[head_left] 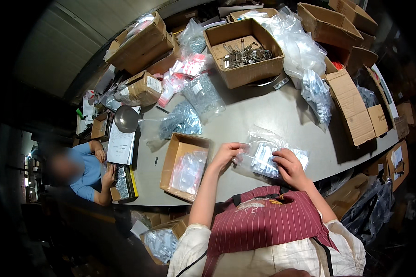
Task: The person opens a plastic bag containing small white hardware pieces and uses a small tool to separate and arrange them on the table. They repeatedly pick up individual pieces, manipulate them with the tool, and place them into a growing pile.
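A clear plastic bag (262,134) lies on the table in front of me, with several pale, shiny metal pieces (262,160) in its lower part. My left hand (229,154) pinches the bag's left edge between thumb and fingers. At the bag's right side, my right hand (289,167) rests over the metal pieces with its fingers curled. What lies under those fingertips is hidden. Left of my left forearm stands an open cardboard box (167,162) holding flat clear bags with red edges (187,171).
Bags of small metal parts (182,121) lie beyond the box. A carton of metal clips (242,78) stands at the back, and a tall open carton (351,106) at the right. A person in a blue shirt (85,161) works at the left over a tray of small parts (121,183).
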The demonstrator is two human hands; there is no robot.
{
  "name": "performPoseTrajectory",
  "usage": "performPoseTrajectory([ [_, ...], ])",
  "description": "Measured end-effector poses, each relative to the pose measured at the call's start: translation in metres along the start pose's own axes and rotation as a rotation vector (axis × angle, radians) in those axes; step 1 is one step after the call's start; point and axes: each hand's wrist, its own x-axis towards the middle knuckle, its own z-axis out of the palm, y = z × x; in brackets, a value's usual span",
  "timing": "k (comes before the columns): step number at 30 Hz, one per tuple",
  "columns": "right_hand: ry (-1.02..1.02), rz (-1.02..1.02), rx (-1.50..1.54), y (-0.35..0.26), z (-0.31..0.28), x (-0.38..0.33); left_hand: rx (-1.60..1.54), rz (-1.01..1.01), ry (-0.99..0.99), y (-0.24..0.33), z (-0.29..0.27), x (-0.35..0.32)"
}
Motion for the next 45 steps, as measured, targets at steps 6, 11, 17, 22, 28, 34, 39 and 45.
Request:
performPoseTrajectory([
  [6,0.026,0.049,0.020,0.003,0.001,0.000,0.135,0.013,-0.066,0.011,0.006,0.002],
  [11,0.016,0.025,-0.020,0.003,0.001,0.005,0.189,0.134,-0.129,0.010,0.004,0.010],
  [17,0.015,0.051,-0.015,0.005,0.001,0.005,0.278,0.154,-0.108,0.013,0.009,0.017],
  [22,0.004,0.042,-0.014,0.007,0.002,0.006,0.351,0.190,-0.119,0.005,0.012,0.024],
  [28,-0.064,0.108,-0.050,0.000,0.005,0.018,0.416,0.323,-0.050,-0.022,0.020,0.033],
  [34,-0.074,0.115,-0.021,0.001,0.020,0.024,0.310,0.325,0.097,-0.025,0.027,0.018],
  [39,-0.133,0.090,-0.107,0.000,0.024,0.026,0.229,0.240,0.116,-0.021,0.026,0.001],
  [45,-0.238,-0.044,-0.255,-0.004,0.029,0.029,0.252,0.180,0.016,-0.015,0.030,-0.005],
])
